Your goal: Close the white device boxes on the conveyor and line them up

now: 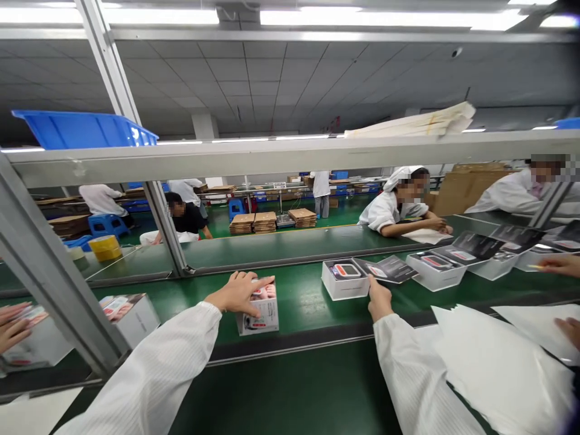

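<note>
Left hand (238,293) spread atop box (259,314), 11 o'clock | right hand (379,300) fingers together at leaflet (385,269) edge, pinch unclear, 1 o'clock | risk: I judged off-centre pressure could tip box

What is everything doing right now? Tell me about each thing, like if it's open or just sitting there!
Left hand, resting on a small white box.
Small white box, sitting on the green conveyor belt.
Right hand, touching a black printed card.
Black printed card, lying against an open white box.
Open white box, showing a red-and-white item inside.
Blue plastic bin, sitting on the overhead shelf.
White paper sheets, lying loose.
</note>
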The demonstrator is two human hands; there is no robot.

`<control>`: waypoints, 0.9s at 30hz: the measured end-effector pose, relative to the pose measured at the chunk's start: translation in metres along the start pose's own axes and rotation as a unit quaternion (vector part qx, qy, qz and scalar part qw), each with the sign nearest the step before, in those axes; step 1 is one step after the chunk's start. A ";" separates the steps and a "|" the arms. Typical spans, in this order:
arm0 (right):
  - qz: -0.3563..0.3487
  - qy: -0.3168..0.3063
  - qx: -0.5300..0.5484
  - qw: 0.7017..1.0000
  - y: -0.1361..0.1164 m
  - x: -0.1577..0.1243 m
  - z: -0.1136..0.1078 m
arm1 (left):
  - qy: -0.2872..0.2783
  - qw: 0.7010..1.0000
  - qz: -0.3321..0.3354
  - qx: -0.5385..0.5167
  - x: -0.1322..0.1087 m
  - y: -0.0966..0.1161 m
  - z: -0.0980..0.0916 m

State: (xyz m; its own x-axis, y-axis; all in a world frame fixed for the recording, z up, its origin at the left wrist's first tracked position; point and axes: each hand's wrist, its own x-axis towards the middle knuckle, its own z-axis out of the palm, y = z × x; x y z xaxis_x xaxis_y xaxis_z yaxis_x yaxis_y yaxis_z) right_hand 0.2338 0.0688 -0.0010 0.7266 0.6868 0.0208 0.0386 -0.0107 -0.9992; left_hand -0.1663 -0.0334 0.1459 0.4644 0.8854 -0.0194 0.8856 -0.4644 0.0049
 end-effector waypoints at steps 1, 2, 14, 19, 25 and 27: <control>0.005 -0.018 0.015 1.000 -0.002 0.004 0.005 | 0.024 1.000 -0.001 -0.008 0.000 0.003 0.000; 0.011 -0.026 0.022 0.999 -0.004 0.007 0.010 | 0.054 0.998 0.001 -0.018 0.000 0.008 -0.001; -0.180 -0.203 -0.045 0.961 0.002 -0.028 0.003 | 0.223 0.966 0.063 -0.115 0.051 0.107 0.046; -0.204 -0.287 -0.114 0.929 0.008 -0.037 0.002 | 0.182 0.949 0.020 -0.256 0.105 0.113 0.081; -0.157 -0.308 -0.059 0.937 0.014 -0.045 0.008 | 0.158 0.933 -0.012 -0.323 0.112 0.111 0.118; -0.148 -0.297 -0.015 0.943 0.014 -0.047 0.010 | 0.159 0.933 -0.001 -0.323 0.099 0.106 0.118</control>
State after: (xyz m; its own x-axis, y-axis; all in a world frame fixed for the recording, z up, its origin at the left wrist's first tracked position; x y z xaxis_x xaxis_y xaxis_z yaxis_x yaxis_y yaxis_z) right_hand 0.1934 0.0441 -0.0159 0.1693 0.9487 0.2669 0.2054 0.2309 -0.9511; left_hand -0.0273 0.0030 0.0264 0.3508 0.8946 0.2768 0.6570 -0.4458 0.6080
